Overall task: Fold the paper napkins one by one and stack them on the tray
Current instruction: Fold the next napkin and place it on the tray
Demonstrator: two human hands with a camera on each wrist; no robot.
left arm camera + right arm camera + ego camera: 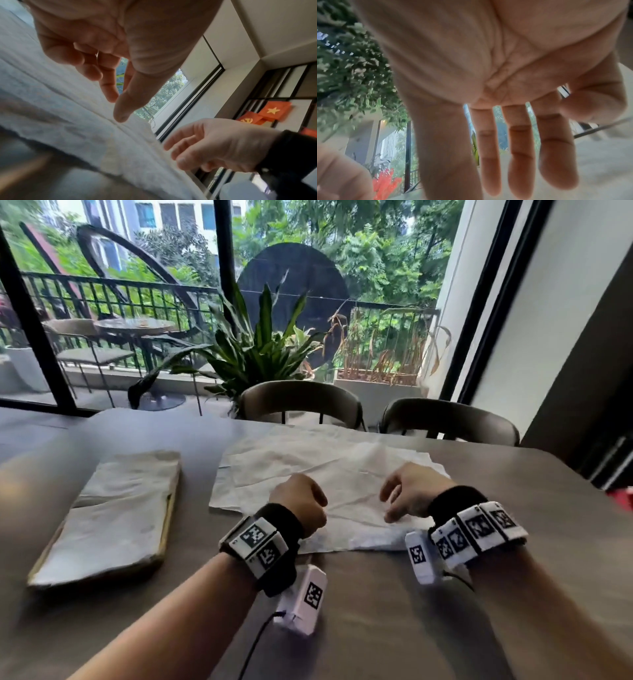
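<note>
A pile of unfolded white paper napkins [325, 467] lies spread on the table's middle. On the left, a tan tray [168, 522] carries folded napkins [116, 508]. My left hand [298, 501] hovers over the pile's near left part. In the left wrist view, the left hand [116, 106] has loosely curled fingers that grip nothing. Its thumb tip touches the napkin [68, 108]. My right hand [394, 505] is over the pile's near right part. Its fingers [520, 155] are straight and spread just above the paper [599, 162], holding nothing.
The brown table [376, 628] reaches to two chairs [301, 398] [448, 419] at its far edge. A potted plant [253, 347] and a glass wall stand behind them. A red item [621, 498] shows at the right edge.
</note>
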